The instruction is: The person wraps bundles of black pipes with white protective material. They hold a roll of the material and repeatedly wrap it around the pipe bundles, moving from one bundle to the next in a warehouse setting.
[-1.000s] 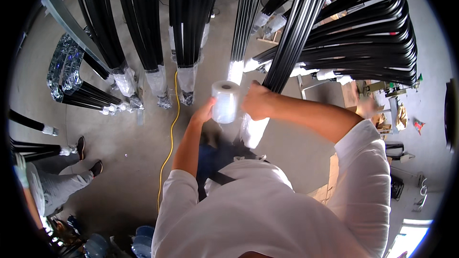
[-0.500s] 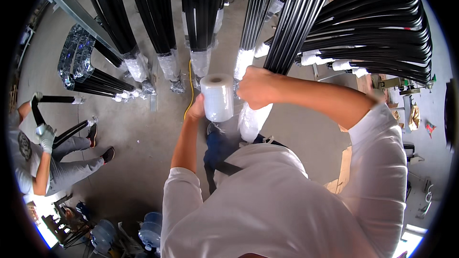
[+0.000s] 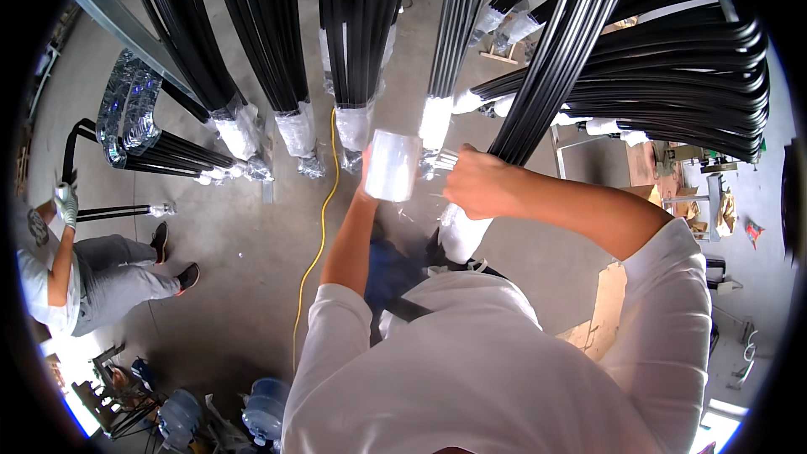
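My left hand (image 3: 365, 185) is closed on a roll of clear stretch film (image 3: 393, 166), fingers and palm partly hidden behind the roll. To its right my right hand (image 3: 477, 183) forms a fist around a tilted bundle of black tubes (image 3: 559, 76). The lower end of this bundle, under the fist, is wrapped in white film (image 3: 462, 234) and stands close to my legs. A few pale strips (image 3: 444, 160) show by the right-hand fingers; I cannot tell whether they are film or tube edges.
Bundles of black tubes (image 3: 256, 34) with film-wrapped ends stand ahead; more bent tubes (image 3: 672, 76) hang at right. A yellow cable (image 3: 313, 265) crosses the floor. At left a gloved person (image 3: 67, 261) handles black tubes. Blue water bottles (image 3: 267, 408) stand lower left.
The film roll in my left hand has moved right and tipped. My right hand and the tube bundle have shifted right and slightly down. The person at left has lowered a tube.
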A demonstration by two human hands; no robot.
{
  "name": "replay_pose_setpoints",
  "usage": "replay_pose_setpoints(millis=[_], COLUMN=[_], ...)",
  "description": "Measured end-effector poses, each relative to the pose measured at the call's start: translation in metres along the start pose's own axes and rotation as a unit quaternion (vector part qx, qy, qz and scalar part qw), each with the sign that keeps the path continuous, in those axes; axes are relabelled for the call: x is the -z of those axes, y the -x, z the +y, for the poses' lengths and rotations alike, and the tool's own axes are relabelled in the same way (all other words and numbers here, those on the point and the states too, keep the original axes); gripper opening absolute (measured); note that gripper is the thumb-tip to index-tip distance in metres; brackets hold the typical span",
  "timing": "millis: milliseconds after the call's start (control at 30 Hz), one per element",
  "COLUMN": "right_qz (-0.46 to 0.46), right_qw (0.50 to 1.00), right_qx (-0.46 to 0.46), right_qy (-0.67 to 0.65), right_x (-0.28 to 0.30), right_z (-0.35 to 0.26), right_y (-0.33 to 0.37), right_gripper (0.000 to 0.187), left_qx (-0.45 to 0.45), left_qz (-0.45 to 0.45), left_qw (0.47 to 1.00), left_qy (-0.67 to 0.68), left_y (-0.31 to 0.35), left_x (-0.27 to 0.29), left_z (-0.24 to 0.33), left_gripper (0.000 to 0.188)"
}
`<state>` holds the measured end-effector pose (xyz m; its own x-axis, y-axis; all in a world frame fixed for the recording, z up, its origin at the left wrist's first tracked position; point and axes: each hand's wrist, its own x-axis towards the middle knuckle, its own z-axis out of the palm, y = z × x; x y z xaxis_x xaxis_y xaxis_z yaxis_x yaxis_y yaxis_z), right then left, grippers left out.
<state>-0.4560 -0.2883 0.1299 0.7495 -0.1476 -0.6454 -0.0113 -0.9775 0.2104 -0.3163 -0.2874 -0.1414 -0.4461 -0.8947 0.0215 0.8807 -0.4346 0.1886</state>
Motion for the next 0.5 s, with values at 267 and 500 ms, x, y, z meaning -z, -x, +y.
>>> replay_pose_setpoints(millis=[267,500], right_qz=[-0.070,0.000], right_qw=[0.997,0.998], right_qx=[-0.012,-0.024], right_qy=[-0.029,-0.051], right_x=[-0.008,-0.020], right_z=[0.008,0.011], right_y=[-0.008,-0.018], right_gripper=[0.013,0.012], left_qx=[-0.002,0.003], left_qz=[-0.003,0.078], left_qw=[1.000,0.977], left_qy=[-0.009,-0.196], left_y=[0.047,0.104], left_x=[-0.034,-0.023], left_z=[-0.025,-0.024], left_gripper=[0.091,0.108])
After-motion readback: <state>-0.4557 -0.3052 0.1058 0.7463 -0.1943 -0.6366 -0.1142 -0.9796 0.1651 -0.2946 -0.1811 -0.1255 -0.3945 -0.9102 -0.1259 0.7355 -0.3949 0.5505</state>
